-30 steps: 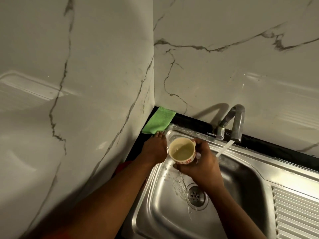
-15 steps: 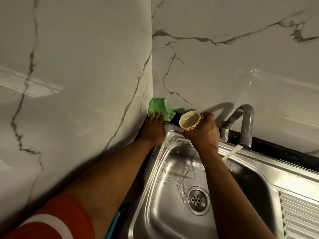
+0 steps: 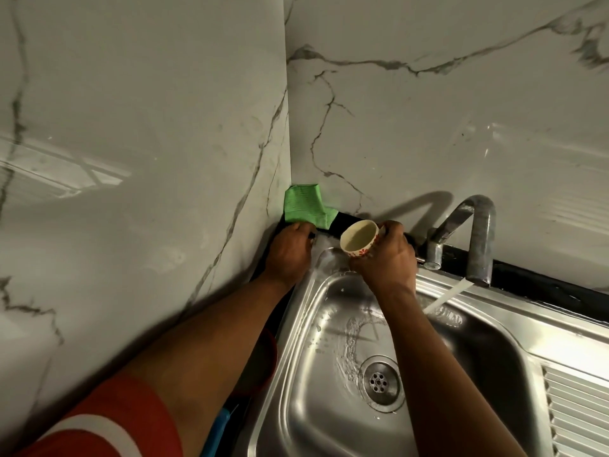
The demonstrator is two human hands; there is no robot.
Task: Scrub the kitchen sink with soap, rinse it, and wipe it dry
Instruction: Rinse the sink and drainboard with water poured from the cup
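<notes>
The steel sink (image 3: 296, 357) is wet, with a drain (image 3: 380, 382) in its floor. A green cloth (image 3: 304, 207) is bunched into the wall corner behind the sink's back left corner. My left hand (image 3: 290, 252) lies at the cloth's near edge with its fingers bent over it; the fingertips are hidden. My right hand (image 3: 385, 258) grips a small cream cup with red flowers (image 3: 359, 240) by its handle. The cup is tilted, mouth toward me, above the sink's back left rim, which is wet. The tap (image 3: 474, 239) is running into the basin.
Marble walls meet in a corner just behind the cloth. A black counter strip (image 3: 543, 285) runs behind the sink. The ribbed drainboard (image 3: 576, 407) lies to the right. A red object (image 3: 267, 354) and a blue one (image 3: 220, 427) sit left of the sink under my left arm.
My right hand carried the cup from over the basin up to the back left rim. My left hand pushed the cloth into the wall corner, and its fingers have now bent over its edge.
</notes>
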